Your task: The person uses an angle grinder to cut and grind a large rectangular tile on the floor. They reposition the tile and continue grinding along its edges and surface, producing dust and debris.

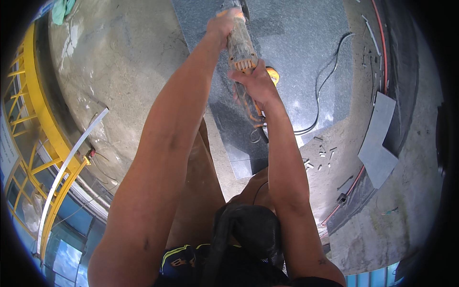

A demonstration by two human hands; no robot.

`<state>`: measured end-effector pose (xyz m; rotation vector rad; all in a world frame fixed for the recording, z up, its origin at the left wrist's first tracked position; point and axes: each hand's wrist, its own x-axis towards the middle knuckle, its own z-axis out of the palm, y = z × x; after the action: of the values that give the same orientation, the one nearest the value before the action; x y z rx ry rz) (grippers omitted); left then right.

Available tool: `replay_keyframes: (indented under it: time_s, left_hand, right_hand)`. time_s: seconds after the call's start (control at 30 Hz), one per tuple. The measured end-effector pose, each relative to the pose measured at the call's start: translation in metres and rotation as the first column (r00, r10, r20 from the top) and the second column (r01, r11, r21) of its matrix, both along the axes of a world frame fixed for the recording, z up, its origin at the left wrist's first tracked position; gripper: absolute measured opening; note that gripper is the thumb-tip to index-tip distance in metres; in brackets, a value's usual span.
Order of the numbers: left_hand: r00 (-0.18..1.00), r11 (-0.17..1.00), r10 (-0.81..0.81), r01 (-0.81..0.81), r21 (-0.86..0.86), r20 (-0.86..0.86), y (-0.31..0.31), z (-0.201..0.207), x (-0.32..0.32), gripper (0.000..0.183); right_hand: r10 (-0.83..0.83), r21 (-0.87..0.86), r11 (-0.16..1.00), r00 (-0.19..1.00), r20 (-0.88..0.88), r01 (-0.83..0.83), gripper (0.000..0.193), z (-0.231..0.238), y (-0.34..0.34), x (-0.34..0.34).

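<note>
Both my hands hold a dusty orange and grey angle grinder (pixel 240 45) over a speckled grey slab (pixel 301 28). My left hand (pixel 224 26) is wrapped around its front end, near the top edge of the view. Farther back, my right hand (pixel 260 86) grips the rear handle, with the fingers partly hidden. The grinder's disc end is mostly cut off by the edge of the picture. Just right of my right hand, a round yellow object (pixel 273 75) lies on the slab, partly covered.
A dark power cord (pixel 316 103) loops over the slab. Small offcuts (pixel 322 154) lie scattered on the concrete at right, near a grey L-shaped piece (pixel 380 143) and a red hose (pixel 381 43). A yellow metal frame (pixel 36 95) and a long pale strip (pixel 71 155) stand at left.
</note>
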<state>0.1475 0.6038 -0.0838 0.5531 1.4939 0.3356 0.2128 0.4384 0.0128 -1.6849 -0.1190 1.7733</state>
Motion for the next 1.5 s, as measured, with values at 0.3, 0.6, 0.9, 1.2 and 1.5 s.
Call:
replay_keyframes:
  time_s: [0.3,0.6,0.9,1.2,1.5]
  left_hand:
    - [0.912,0.986,-0.162,0.137,0.093,0.378,0.037,-0.109,-0.009,0.017]
    - [0.999,0.999,-0.041,0.041,0.013,-0.001,0.001,-0.006,-0.001,0.046]
    - [0.999,1.000,0.011,-0.011,-0.018,0.039,-0.016,0.009,-0.004,0.055]
    - [1.000,1.000,0.005,-0.006,-0.022,-0.024,-0.028,0.012,-0.003,0.046]
    - [0.999,1.000,-0.001,0.000,-0.028,-0.035,-0.038,0.015,-0.005,0.049]
  right_hand:
    - [0.004,0.032,0.999,1.000,0.012,-0.004,0.074,-0.013,0.021,0.006]
    - [0.068,-0.033,0.997,0.997,0.043,-0.067,0.077,0.000,0.002,0.003]
    - [0.048,-0.027,0.999,0.999,0.026,-0.047,0.072,0.007,-0.016,0.000]
    - [0.028,-0.013,1.000,0.999,0.039,-0.028,0.069,0.017,-0.024,-0.003]
    - [0.033,-0.058,0.998,0.999,0.018,-0.032,0.069,0.016,-0.034,-0.005]
